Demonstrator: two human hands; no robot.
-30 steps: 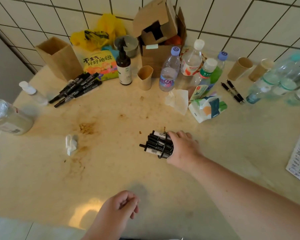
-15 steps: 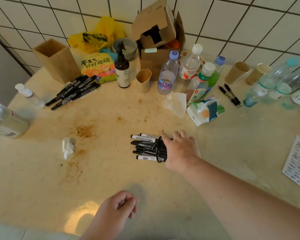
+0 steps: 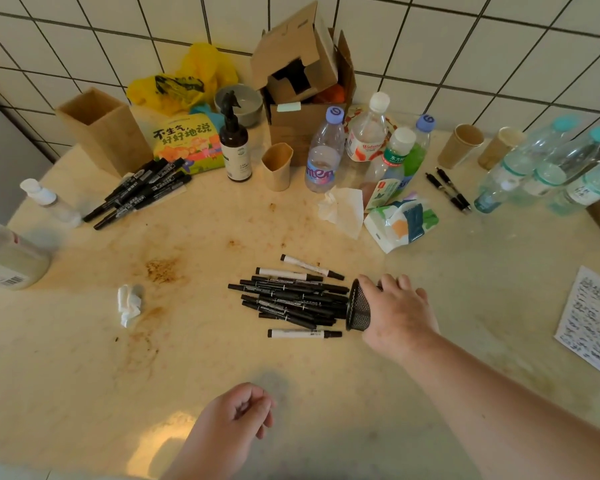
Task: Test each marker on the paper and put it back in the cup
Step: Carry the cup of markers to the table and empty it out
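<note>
My right hand (image 3: 397,315) grips a black mesh cup (image 3: 360,306) tipped on its side, mouth facing left. A pile of several black and white markers (image 3: 291,297) lies spilled on the table just left of the cup's mouth. One white marker (image 3: 303,333) lies apart at the near side of the pile. A scribbled paper (image 3: 591,322) rests at the right edge of the table. My left hand (image 3: 238,415) hovers near the front edge with loosely curled fingers, holding nothing.
Another bunch of black markers (image 3: 142,192) lies at the back left beside a brown box (image 3: 104,129). Bottles (image 3: 324,150), paper cups (image 3: 278,166), a tissue pack (image 3: 400,225), two pens (image 3: 449,194) and a cardboard box (image 3: 302,84) crowd the back. A crumpled tissue (image 3: 129,303) lies left.
My right hand has drawn the tipped mesh cup to the right, and the markers have slid out of it into a pile on the table. My left hand has stayed put.
</note>
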